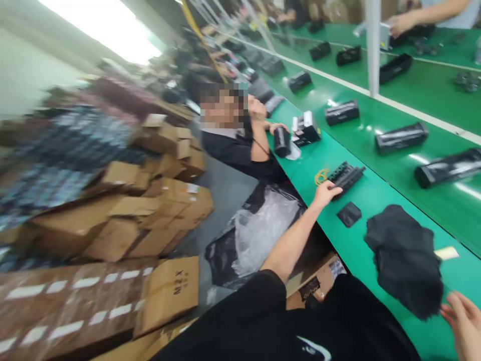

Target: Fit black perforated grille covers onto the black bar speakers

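Note:
My left hand (326, 194) is closed on the near end of a black plastic casing (345, 176) with a row of rounded shapes along its top. The casing rests at a slant on the green table. Beside it lies a yellow loop of cord or bands (321, 176). A small flat black pouch (349, 214) lies a little nearer to me. At the lower right, my right hand (463, 321) has its fingertips pinched at the edge of a heap of thin black fabric pieces (404, 255). Blur hides the exact contact there.
Black cylindrical speakers (402, 137) stand in a row along the green belt (443, 100). A co-worker (233, 145) sits on my left, holding a black cylinder (281, 141) near a box (306, 128). Cartons (171, 291) and a plastic-lined bag (263, 225) occupy the floor. A post (372, 50) rises beyond.

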The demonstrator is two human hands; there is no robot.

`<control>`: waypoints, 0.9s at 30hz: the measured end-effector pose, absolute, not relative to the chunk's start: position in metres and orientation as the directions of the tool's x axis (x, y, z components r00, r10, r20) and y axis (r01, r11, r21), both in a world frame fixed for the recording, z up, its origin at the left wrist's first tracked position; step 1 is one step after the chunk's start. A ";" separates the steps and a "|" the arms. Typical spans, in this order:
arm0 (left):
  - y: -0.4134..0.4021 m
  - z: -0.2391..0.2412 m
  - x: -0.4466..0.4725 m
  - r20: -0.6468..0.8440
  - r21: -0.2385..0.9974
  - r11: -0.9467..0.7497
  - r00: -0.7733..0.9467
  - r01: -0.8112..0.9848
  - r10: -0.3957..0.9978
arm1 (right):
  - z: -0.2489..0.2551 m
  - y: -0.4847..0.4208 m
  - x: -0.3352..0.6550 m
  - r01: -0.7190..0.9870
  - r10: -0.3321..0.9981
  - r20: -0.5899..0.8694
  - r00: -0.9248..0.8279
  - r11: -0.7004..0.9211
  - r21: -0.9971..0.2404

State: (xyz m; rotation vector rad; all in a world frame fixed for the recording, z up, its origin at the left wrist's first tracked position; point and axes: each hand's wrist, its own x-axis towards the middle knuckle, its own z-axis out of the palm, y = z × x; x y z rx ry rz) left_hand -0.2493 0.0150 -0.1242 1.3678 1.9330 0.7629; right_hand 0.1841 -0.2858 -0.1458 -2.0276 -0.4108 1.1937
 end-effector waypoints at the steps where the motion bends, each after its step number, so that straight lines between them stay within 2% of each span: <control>1: 0.018 -0.124 -0.252 -0.164 0.777 0.282 -0.251 0.563 0.954 | -0.139 -0.287 0.174 0.020 0.607 -0.591 0.532 -0.706 -0.708; 5: 0.027 -0.113 -0.265 -0.083 0.822 0.222 -0.275 0.525 0.958 | -0.129 -0.289 0.143 0.186 0.545 -0.581 0.605 -0.806 -0.562; 9: 0.017 -0.079 -0.262 0.113 0.827 0.098 -0.335 0.554 0.935 | -0.138 -0.298 0.124 0.290 0.509 -0.531 0.678 -0.848 -0.443; 11: 0.001 -0.067 -0.241 0.293 0.794 -0.099 -0.235 0.599 0.927 | -0.143 -0.301 0.120 0.321 0.521 -0.506 0.688 -0.843 -0.431; 13: -0.021 -0.067 -0.203 0.458 0.711 -0.363 -0.004 0.603 0.889 | -0.143 -0.302 0.119 0.343 0.547 -0.487 0.681 -0.825 -0.448; 14: -0.034 -0.072 -0.181 0.486 0.674 -0.464 0.128 0.575 0.864 | -0.142 -0.303 0.119 0.351 0.561 -0.475 0.678 -0.815 -0.461; 17: -0.070 -0.104 -0.113 0.454 0.596 -0.665 0.495 0.449 0.741 | -0.131 -0.306 0.123 0.371 0.602 -0.416 0.682 -0.774 -0.513; 20: -0.090 -0.137 -0.068 0.260 0.543 -0.725 0.736 0.424 0.625 | -0.114 -0.315 0.127 0.377 0.666 -0.366 0.650 -0.700 -0.606; 23: -0.098 -0.146 -0.054 0.047 0.575 -0.674 0.804 0.464 0.593 | -0.092 -0.325 0.128 0.340 0.723 -0.387 0.572 -0.639 -0.690; 25: -0.103 -0.136 -0.053 0.003 0.674 -0.582 0.786 0.455 0.618 | -0.074 -0.326 0.124 0.295 0.744 -0.406 0.530 -0.611 -0.735; 27: -0.109 -0.120 -0.051 0.011 0.824 -0.452 0.788 0.342 0.615 | -0.056 -0.321 0.119 0.201 0.764 -0.417 0.493 -0.566 -0.799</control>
